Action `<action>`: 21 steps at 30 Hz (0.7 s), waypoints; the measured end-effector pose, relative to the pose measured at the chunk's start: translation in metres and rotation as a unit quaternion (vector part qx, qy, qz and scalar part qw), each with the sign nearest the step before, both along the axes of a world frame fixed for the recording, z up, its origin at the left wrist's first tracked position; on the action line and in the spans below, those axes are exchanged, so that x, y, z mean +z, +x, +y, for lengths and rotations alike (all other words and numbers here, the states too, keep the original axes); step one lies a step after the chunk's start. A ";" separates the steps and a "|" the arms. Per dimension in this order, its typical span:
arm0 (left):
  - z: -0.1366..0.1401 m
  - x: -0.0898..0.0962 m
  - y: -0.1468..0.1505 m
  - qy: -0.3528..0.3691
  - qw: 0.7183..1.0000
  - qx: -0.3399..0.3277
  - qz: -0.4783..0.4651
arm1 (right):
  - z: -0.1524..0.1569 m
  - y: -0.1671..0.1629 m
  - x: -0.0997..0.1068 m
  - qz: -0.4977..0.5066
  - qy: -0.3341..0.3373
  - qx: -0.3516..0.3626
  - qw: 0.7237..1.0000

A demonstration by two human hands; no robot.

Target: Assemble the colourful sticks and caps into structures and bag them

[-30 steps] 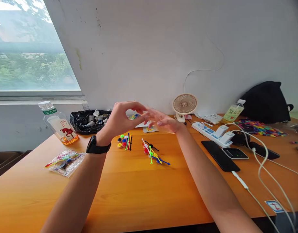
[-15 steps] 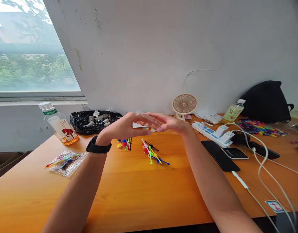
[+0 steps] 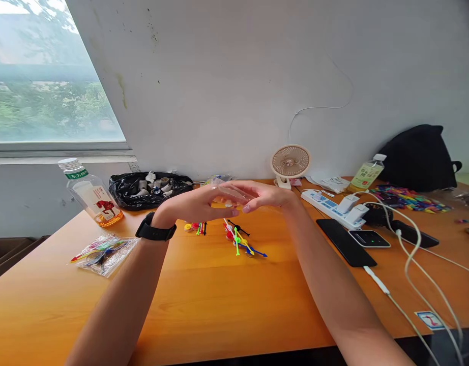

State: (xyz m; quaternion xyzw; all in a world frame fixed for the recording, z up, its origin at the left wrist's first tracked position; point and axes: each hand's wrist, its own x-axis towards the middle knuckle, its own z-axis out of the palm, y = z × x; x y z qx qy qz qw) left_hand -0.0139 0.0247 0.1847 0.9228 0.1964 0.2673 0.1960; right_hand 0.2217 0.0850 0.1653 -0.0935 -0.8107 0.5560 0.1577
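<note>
Over the far middle of the table, my left hand (image 3: 196, 204), with a black watch on its wrist, and my right hand (image 3: 268, 195) come together. Both are closed on a thin clear plastic bag (image 3: 230, 190) stretched between them; my fingers partly hide it. Below them on the table lies a loose pile of coloured plastic arrows (image 3: 242, 242) in white, green, yellow, blue and black, with red pieces among them. Left of that pile, small round plastic pieces (image 3: 188, 227) sit beside several thin coloured sticks (image 3: 201, 229), partly hidden by my left hand.
A zip bag of coloured arrows (image 3: 103, 254) and a tea bottle (image 3: 91, 195) are on the left. Behind stands a black bag of scraps (image 3: 120, 195). A small fan (image 3: 290, 161), a power strip (image 3: 329, 207), a phone (image 3: 345, 243) and loose cables (image 3: 413, 251) occupy the right.
My hands have shifted slightly, and the fingers sit closer together around the plastic bag. A white patterned item seen between them earlier no longer shows. The arrows on the table have not moved.
</note>
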 end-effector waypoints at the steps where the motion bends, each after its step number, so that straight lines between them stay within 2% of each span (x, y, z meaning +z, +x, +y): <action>1: -0.001 0.001 0.000 0.002 1.000 -0.004 0.004 | 0.001 0.000 0.000 0.000 0.004 0.001 1.000; 6: -0.003 0.006 -0.003 -0.019 0.999 -0.020 0.028 | 0.002 0.001 0.001 -0.003 0.031 0.004 1.000; 12: -0.004 0.011 -0.005 -0.038 0.999 -0.004 0.019 | 0.003 0.004 0.002 0.001 0.027 -0.006 1.000; 18: -0.002 0.012 -0.012 -0.055 0.995 0.060 -0.065 | 0.009 0.005 -0.004 0.015 0.005 -0.019 1.000; 21: -0.002 0.013 -0.013 -0.069 0.995 0.041 -0.057 | 0.007 -0.002 -0.003 0.082 0.020 -0.061 0.995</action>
